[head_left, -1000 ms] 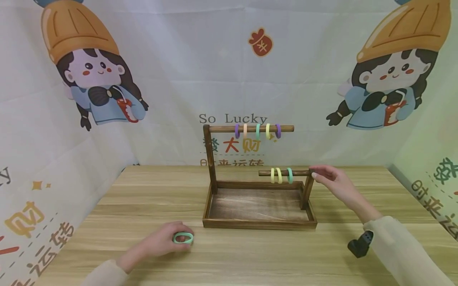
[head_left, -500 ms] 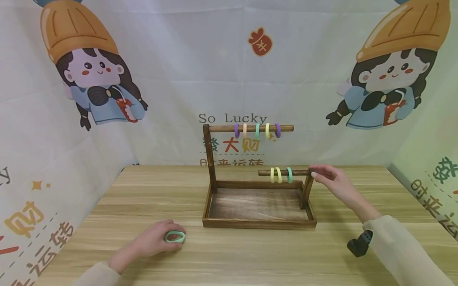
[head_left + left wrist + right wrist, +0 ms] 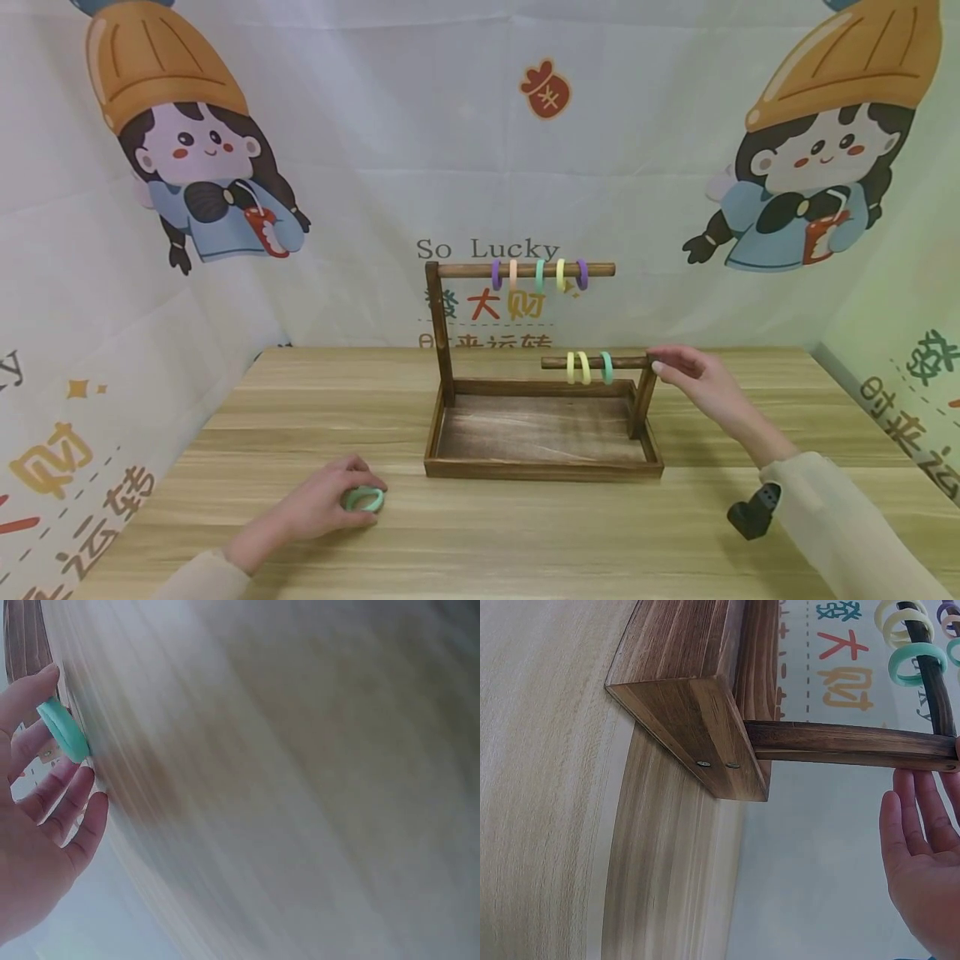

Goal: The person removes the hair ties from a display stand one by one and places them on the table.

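On the left of the table, my left hand point(image 3: 330, 500) holds a mint-green ring point(image 3: 365, 500) between thumb and curved fingers. The left wrist view has this green ring point(image 3: 64, 731) tilted, its lower edge at or near the tabletop. My right hand point(image 3: 697, 375) grips the top of the short post on a dark wooden rack point(image 3: 543, 471); its fingers lie at the post's end in the right wrist view, the thumb mostly out of frame. Yellow and green rings point(image 3: 585, 368) hang on the lower bar. Purple, pink, green and yellow rings point(image 3: 540, 275) hang on the upper bar.
The rack's tray base stands on a wood-grain table point(image 3: 510, 542). A printed cloth point(image 3: 630, 183) encloses the back and sides. A black device point(image 3: 753, 512) is at the right sleeve's cuff. The upper bar's free end points right, the lower bar's points left.
My left hand has shifted left with the green ring, which has since tilted and sits slightly lower in the fingers. The right hand and the rack stay in place.
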Motion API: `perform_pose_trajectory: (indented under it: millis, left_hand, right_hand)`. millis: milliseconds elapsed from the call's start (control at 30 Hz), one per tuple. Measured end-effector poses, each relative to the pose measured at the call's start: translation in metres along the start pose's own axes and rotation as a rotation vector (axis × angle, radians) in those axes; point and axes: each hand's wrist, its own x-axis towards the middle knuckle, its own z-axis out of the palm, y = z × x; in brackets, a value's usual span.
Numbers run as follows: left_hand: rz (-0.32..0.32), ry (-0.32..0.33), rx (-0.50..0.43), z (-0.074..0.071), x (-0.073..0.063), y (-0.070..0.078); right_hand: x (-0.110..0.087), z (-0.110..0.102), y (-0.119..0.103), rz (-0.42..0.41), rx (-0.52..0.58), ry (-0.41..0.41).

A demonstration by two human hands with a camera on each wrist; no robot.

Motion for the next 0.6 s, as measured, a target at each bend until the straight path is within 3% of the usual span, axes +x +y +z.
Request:
perform_pose_trajectory:
  millis: [300, 600]
  left_hand:
    - [-0.020, 0.006, -0.003, 0.002, 0.003, 0.001]
    - [0.017, 0.078, 0.009, 0.006, 0.025, 0.018]
  right_hand:
    - [-0.001, 0.000, 0.001, 0.006, 0.002, 0.002]
    - [0.000, 0.000, -0.001, -0.003, 0.012, 0.001]
